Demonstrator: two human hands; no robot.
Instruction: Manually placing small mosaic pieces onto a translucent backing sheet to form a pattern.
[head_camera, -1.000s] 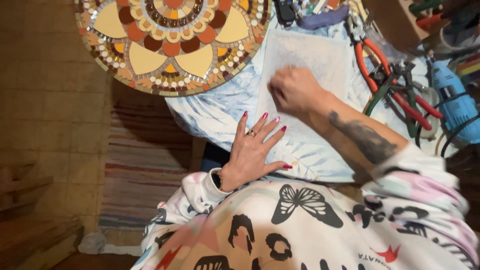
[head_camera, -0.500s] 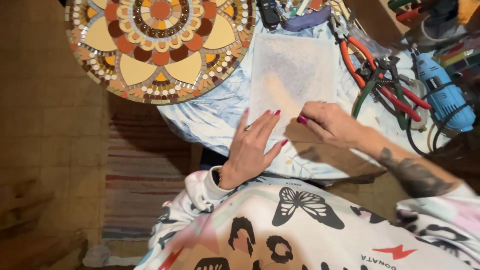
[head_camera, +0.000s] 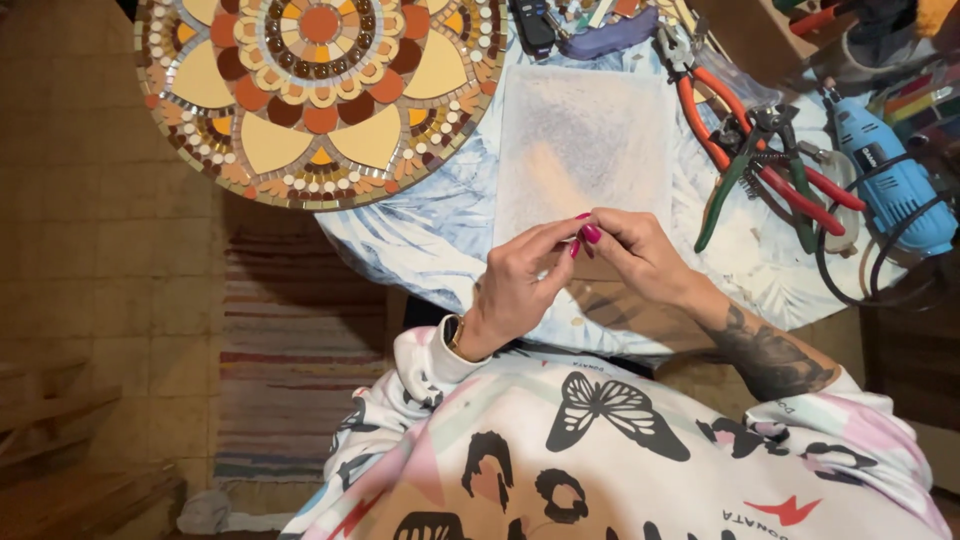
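Head view looks down on two hands meeting above the near edge of a pale grey sheet lying flat on the table. Left hand and right hand touch at the fingertips, each grip pinched narrow; whether they hold anything there is too small to tell. Beyond the left hand, a round mosaic panel in orange, cream and brown overhangs the table edge. Right of the sheet lie red-handled pliers, green-handled nippers and a blue rotary tool.
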